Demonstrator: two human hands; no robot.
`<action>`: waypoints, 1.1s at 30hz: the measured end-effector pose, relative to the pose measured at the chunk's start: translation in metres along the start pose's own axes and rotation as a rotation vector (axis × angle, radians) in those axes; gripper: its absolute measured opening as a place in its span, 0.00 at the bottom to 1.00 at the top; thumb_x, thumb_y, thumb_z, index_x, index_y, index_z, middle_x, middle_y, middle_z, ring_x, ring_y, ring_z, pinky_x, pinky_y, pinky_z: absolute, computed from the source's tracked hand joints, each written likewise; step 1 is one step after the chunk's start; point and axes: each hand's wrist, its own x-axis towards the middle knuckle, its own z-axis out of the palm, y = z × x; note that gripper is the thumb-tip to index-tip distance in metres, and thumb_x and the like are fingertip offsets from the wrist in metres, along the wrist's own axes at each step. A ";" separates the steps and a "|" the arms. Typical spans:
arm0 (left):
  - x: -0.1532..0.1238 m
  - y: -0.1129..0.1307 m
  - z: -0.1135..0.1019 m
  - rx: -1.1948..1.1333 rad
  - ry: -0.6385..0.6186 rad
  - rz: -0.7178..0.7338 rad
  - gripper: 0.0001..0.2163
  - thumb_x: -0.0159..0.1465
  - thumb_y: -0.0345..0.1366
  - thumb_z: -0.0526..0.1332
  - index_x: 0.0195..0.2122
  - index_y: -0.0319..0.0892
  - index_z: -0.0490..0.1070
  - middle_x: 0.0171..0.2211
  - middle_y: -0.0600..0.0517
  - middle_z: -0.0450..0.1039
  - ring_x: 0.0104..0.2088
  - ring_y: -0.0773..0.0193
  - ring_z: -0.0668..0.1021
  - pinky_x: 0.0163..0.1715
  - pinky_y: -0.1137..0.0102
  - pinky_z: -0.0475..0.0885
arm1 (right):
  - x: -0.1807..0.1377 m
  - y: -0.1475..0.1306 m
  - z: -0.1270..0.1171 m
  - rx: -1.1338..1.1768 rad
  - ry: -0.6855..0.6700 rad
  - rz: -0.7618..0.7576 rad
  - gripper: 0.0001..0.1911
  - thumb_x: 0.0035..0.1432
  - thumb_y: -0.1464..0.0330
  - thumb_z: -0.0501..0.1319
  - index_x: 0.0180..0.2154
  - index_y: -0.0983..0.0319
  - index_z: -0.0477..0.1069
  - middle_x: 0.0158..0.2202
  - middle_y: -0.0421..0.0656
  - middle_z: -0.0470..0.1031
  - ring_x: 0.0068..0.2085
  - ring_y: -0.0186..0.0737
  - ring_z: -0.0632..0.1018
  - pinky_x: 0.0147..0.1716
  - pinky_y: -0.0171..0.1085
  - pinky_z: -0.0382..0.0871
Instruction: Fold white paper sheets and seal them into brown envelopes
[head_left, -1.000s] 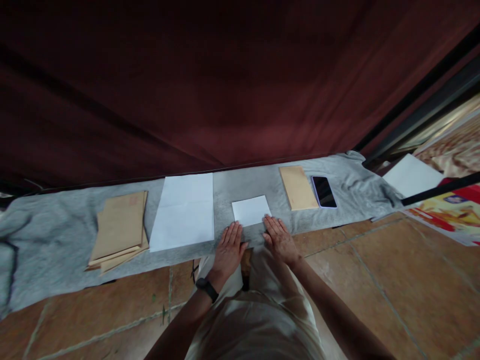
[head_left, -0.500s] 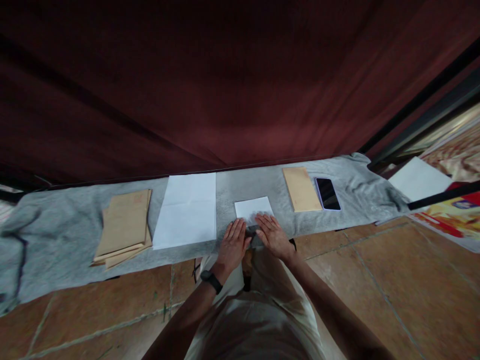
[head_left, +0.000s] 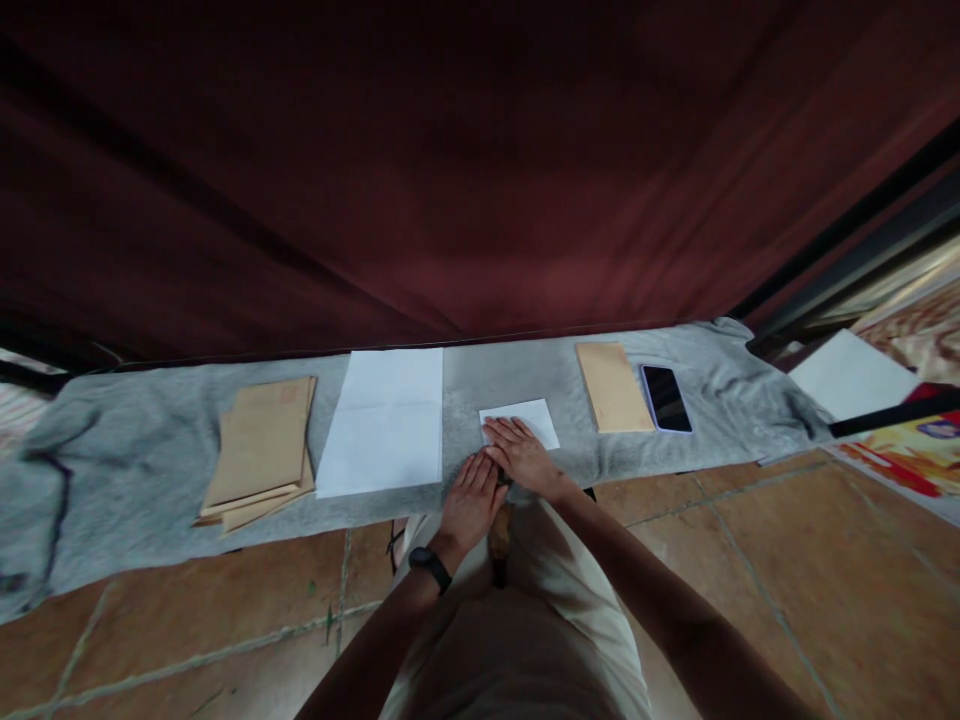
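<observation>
A small folded sheet of white paper (head_left: 538,416) lies flat near the front edge of the grey cloth. Across its left part rests my right hand (head_left: 523,457), palm down with the fingers stretched out. My left hand (head_left: 473,497) lies flat just left of and below the paper, fingers extended, close against the right fingertips. Whether the left fingers touch the paper I cannot tell. Nothing is gripped by either hand. To the left, larger white sheets (head_left: 386,425) are spread out, with a crease across the middle.
Brown envelopes (head_left: 262,440) are stacked at the left. Another brown envelope (head_left: 615,388) and a phone (head_left: 666,398) lie to the right. Grey cloth (head_left: 150,450) covers the narrow surface, with a dark red curtain (head_left: 450,200) behind it. A white sheet (head_left: 851,375) lies at far right.
My right hand has slid left over the paper, from its right corner to its left part. My left hand stays beside the paper. The whole view has shifted slightly.
</observation>
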 end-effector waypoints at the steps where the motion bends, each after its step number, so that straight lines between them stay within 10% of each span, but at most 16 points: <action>1: 0.000 0.000 0.000 -0.002 0.003 0.000 0.22 0.73 0.39 0.49 0.61 0.32 0.68 0.63 0.37 0.69 0.67 0.52 0.66 0.68 0.55 0.61 | 0.003 0.001 0.000 -0.005 -0.001 0.004 0.26 0.74 0.60 0.46 0.67 0.62 0.62 0.69 0.46 0.62 0.69 0.43 0.62 0.69 0.49 0.53; 33: 0.018 0.008 0.001 -0.020 0.050 -0.066 0.24 0.74 0.42 0.49 0.65 0.33 0.62 0.67 0.39 0.63 0.69 0.53 0.63 0.69 0.53 0.56 | -0.034 0.054 0.001 -0.118 0.149 0.305 0.30 0.74 0.59 0.45 0.70 0.67 0.55 0.70 0.53 0.58 0.70 0.49 0.60 0.68 0.52 0.52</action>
